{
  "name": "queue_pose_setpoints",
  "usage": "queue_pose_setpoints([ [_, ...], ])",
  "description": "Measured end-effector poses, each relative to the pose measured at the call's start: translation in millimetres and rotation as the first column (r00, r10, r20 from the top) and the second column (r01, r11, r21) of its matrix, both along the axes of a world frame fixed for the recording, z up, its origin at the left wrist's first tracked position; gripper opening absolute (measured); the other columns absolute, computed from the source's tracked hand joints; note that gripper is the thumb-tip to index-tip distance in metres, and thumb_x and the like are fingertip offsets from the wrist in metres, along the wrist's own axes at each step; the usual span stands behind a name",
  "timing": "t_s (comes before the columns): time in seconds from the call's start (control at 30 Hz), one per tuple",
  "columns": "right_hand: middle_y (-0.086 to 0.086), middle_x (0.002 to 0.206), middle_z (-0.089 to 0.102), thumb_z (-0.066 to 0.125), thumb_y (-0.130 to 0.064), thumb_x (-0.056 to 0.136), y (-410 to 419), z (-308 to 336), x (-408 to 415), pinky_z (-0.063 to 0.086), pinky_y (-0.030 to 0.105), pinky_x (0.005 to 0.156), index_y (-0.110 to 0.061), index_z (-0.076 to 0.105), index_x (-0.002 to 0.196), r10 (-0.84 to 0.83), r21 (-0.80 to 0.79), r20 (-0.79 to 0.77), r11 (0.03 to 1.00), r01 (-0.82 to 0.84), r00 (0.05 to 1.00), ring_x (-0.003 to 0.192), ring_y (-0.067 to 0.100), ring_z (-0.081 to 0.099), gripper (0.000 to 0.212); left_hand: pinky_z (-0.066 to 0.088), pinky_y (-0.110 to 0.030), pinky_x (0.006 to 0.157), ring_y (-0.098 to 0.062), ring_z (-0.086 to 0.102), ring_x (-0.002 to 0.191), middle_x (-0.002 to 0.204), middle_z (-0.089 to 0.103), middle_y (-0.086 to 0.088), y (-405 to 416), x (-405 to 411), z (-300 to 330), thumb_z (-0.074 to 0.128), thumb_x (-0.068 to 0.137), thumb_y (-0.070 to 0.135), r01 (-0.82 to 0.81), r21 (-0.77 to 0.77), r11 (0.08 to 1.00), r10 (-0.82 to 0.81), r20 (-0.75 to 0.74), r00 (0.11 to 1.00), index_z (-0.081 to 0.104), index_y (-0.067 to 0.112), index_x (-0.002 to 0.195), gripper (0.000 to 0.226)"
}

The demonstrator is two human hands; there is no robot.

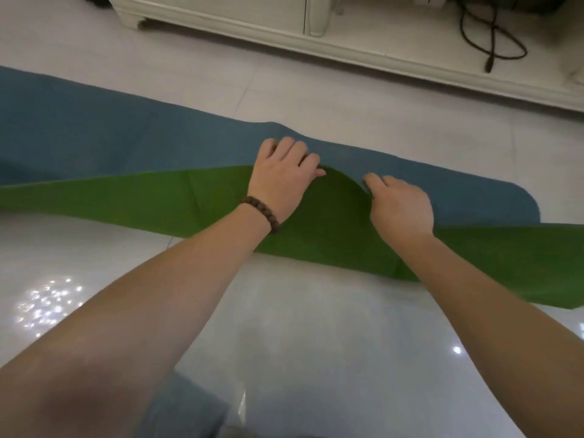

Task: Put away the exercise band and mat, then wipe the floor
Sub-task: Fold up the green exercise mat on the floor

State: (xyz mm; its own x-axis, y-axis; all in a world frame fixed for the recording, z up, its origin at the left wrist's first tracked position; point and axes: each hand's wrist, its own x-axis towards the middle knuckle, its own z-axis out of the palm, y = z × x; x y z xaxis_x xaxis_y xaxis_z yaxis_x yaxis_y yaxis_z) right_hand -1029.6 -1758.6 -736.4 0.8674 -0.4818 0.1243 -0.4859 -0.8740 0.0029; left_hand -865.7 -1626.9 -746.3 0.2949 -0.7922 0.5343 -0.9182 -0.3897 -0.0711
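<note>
The exercise mat (126, 134) lies lengthwise across the tiled floor, blue on one face and green (158, 197) on the other. Its near long edge is folded over, so the green side shows as a strip. Between my hands the green flap rises in a hump. My left hand (284, 181), with a beaded bracelet on the wrist, lies on the flap with its fingers curled over the flap's edge onto the blue. My right hand (401, 207) grips the flap's edge just to the right. No exercise band is in view.
A white low cabinet (221, 17) runs along the far side, close behind the mat. A black cable (493, 36) hangs on its open shelf at the top right. Glossy white floor tiles (300, 327) lie between me and the mat.
</note>
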Motion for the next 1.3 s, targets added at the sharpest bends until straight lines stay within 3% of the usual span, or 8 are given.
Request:
queue_pose_setpoints([
  [0.17, 0.012, 0.087, 0.057, 0.041, -0.004, 0.09, -49.8, 2.5, 41.3, 0.031, 0.034, 0.058, -0.011, 0.049, 0.113, -0.065, 0.004, -0.005, 0.998, 0.065, 0.998, 0.067, 0.024, 0.044, 0.025, 0.015, -0.06, 0.114, -0.032, 0.017, 0.144, 0.154, 0.026, -0.017, -7.6, -12.7, -19.8, 0.061, 0.088, 0.024, -0.116, 0.004, 0.993, 0.116, -0.128, 0.985, 0.031, 0.021, 0.147, 0.067],
  [0.4, 0.011, 0.09, 0.062, 0.038, -0.016, 0.098, -85.9, -35.2, 68.4, 0.032, 0.035, 0.07, -0.01, 0.052, 0.107, -0.114, -0.075, -0.02, 0.991, 0.112, 0.993, 0.071, 0.025, 0.046, 0.017, -0.009, -0.057, 0.115, -0.032, -0.03, 0.14, 0.151, -0.036, -0.009, 30.3, -33.7, -114.3, 0.032, 0.096, 0.057, -0.086, 0.577, 0.812, 0.303, -0.29, 0.908, -0.025, 0.032, 0.145, 0.079],
  [0.47, 0.015, 0.109, 0.062, 0.04, -0.015, 0.097, -95.0, -45.0, 70.4, 0.033, 0.045, 0.096, -0.01, 0.049, 0.118, -0.137, -0.104, -0.011, 0.985, 0.135, 0.991, 0.1, 0.029, 0.053, 0.024, -0.008, -0.058, 0.115, -0.033, -0.031, 0.139, 0.15, -0.037, -0.009, 25.0, -32.4, -123.3, 0.025, 0.097, 0.058, -0.078, 0.627, 0.775, 0.324, -0.289, 0.901, -0.028, 0.031, 0.144, 0.076],
  [0.57, 0.015, 0.155, 0.02, 0.046, -0.007, 0.086, -101.7, -58.6, 63.2, 0.0, 0.053, 0.115, -0.012, 0.015, 0.149, -0.207, -0.09, -0.061, 0.976, 0.201, 0.977, 0.145, 0.028, 0.01, 0.07, -0.005, -0.057, 0.116, -0.034, -0.027, 0.141, 0.151, -0.035, -0.009, 5.4, -23.5, -130.0, 0.022, 0.098, 0.056, -0.07, 0.641, 0.765, 0.346, -0.318, 0.883, -0.025, 0.03, 0.146, 0.072],
  [0.73, 0.007, 0.151, -0.028, 0.039, -0.03, 0.095, -66.4, -103.0, 31.3, -0.005, 0.055, 0.115, -0.03, -0.017, 0.147, -0.062, 0.042, -0.251, 0.996, 0.075, 0.966, 0.141, 0.026, -0.026, 0.076, -0.005, -0.06, 0.114, -0.032, -0.025, 0.142, 0.154, -0.031, -0.006, -17.0, -9.2, -146.9, 0.019, 0.099, 0.055, -0.022, 0.705, 0.708, 0.37, -0.345, 0.862, -0.02, 0.034, 0.148, 0.067],
  [0.93, -0.002, 0.153, -0.029, -0.007, -0.066, 0.086, -8.6, -179.4, 2.1, -0.008, 0.063, 0.111, -0.042, -0.022, 0.141, 0.051, 0.323, -0.43, 0.941, 0.101, 0.901, 0.14, 0.023, -0.028, 0.062, -0.008, -0.066, 0.11, -0.034, -0.03, 0.14, 0.153, -0.033, -0.005, -13.6, -40.1, -174.0, 0.004, 0.094, 0.062, -0.113, 0.734, 0.67, 0.587, -0.429, 0.687, -0.026, 0.037, 0.144, 0.064],
  [1.07, -0.001, 0.148, -0.036, 0.014, -0.089, 0.07, -14.8, -176.7, 0.3, -0.017, 0.064, 0.107, -0.038, -0.021, 0.145, 0.124, 0.347, -0.469, 0.936, 0.053, 0.875, 0.138, 0.026, -0.032, 0.097, -0.015, -0.066, 0.105, -0.039, -0.033, 0.137, 0.148, -0.041, -0.007, -7.4, -31.0, -175.2, 0.019, 0.064, 0.094, 0.011, 0.772, 0.636, 0.537, -0.452, 0.712, -0.032, 0.037, 0.141, 0.108],
  [1.3, 0.017, 0.156, -0.018, 0.029, -0.033, 0.101, -6.0, -161.6, -10.5, 0.002, 0.068, 0.109, -0.015, -0.012, 0.149, 0.257, 0.276, -0.569, 0.954, -0.112, 0.781, 0.141, 0.041, -0.017, 0.066, -0.006, -0.07, 0.108, -0.044, -0.024, 0.14, 0.155, -0.029, -0.011, -2.7, -31.7, -169.7, 0.026, 0.075, 0.086, 0.017, 0.787, 0.617, 0.47, -0.385, 0.794, -0.026, 0.042, 0.143, 0.097],
])
